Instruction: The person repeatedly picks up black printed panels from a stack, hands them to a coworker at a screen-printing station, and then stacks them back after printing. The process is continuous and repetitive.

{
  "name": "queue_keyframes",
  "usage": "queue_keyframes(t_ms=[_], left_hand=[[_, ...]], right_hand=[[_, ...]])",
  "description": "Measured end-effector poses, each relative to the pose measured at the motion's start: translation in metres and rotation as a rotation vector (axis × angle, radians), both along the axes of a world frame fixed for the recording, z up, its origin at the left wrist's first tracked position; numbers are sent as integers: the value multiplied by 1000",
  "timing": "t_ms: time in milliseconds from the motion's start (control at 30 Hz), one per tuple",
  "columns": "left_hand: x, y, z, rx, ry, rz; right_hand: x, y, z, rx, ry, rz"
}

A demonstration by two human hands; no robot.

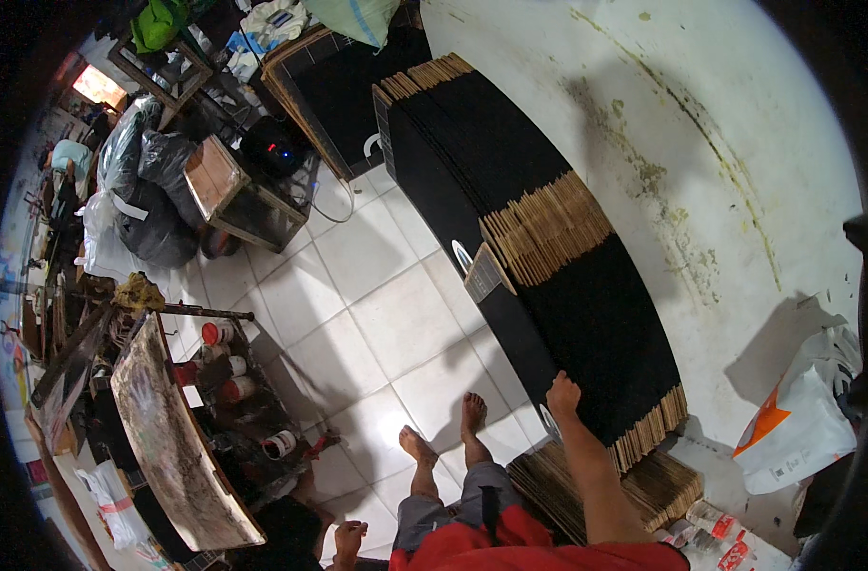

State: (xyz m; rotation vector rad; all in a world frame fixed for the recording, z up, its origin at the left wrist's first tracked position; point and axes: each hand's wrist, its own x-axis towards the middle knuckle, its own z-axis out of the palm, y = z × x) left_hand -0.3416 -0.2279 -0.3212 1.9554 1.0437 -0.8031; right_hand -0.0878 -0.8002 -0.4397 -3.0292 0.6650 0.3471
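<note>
Tall stacks of black boards [586,324] with brown edges [548,224] stand along the wall on my right. My right hand [562,392] is closed on the front black board, above a small white oval at its edge. Below lies a brown stack of boards [662,485]. My left hand [350,538] is low at the bottom, fingers curled; what they hold, if anything, is too small to make out. My bare feet stand on white tiles [386,333].
A stained board [177,428] on a stand with paint cans [215,333] is at left, a dark-haired person partly visible beside it. Bags [153,219], a wooden-topped box [244,190] and more black boards [358,114] fill the back. A white bag [791,438] sits right.
</note>
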Motion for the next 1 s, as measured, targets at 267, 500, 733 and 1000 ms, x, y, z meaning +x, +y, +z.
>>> queue_keyframes(t_ms=[267,500,733,1000], left_hand=[[11,1,4,-42,-10,130],[12,-2,10,-60,15,160],[23,-8,-5,-84,-38,156],[81,-49,22,-101,-119,123]], right_hand=[[2,-3,5,63,86,45],[3,-2,5,38,80,29],[6,10,48,36,-8,0],[-15,32,71,101,-42,64]])
